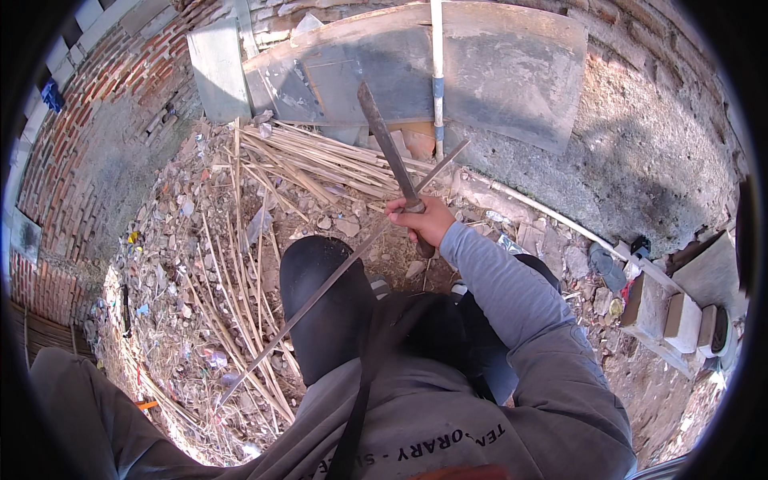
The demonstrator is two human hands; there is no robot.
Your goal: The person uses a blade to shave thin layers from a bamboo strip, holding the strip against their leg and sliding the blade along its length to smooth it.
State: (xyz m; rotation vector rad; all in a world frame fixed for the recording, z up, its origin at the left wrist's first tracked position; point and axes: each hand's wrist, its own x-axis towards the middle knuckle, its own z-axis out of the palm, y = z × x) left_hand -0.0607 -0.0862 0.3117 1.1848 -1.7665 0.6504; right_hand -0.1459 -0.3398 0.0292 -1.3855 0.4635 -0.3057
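Machete (pixel 387 150) of dark metal crosses long grey-brown strip (pixel 320 291); your forward-reaching right hand (pixel 432 220) clamps both; left hand, I cannot tell.

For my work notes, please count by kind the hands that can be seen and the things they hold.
Hand (right): 1
Knife: 1
Strip: 1
Total: 3

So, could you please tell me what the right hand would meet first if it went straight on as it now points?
Probably the pile of pale sticks, ahead and left of the right hand, though depth is unclear.
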